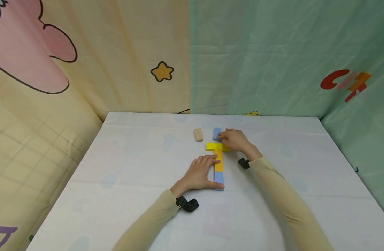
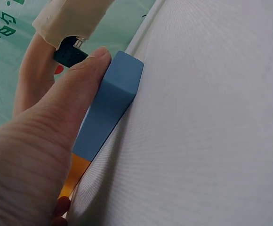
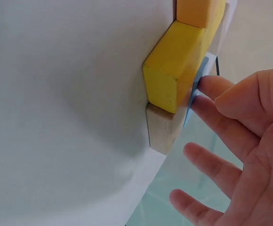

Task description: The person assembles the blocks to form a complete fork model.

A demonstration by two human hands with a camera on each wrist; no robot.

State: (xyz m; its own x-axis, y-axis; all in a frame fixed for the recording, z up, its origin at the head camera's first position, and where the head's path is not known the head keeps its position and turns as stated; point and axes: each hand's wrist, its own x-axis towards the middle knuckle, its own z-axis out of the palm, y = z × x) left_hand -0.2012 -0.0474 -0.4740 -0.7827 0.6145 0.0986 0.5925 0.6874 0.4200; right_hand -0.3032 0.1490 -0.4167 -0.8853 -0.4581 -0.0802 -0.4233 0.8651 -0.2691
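A row of blocks lies on the table: a light-blue block (image 1: 219,177) nearest the person, orange blocks (image 1: 218,164) beyond it, then a yellow block (image 1: 210,146) set crosswise. Along the row's left side rests my left hand (image 1: 198,173), fingers by the orange part, thumb against the near blue block. My right hand (image 1: 236,140) reaches over the yellow block's right end. Its foremost fingertips are at a far blue block (image 1: 216,133), the other fingers spread. In the right wrist view, a wooden block (image 3: 162,129) shows behind the yellow one; the hand covers that spot in the head view.
A plain wooden block (image 1: 198,135) lies left of the far blue block. The white-covered table (image 1: 132,146) ends at printed curtains (image 1: 236,55) behind and at the sides. Black cameras (image 1: 187,204) are strapped to both wrists.
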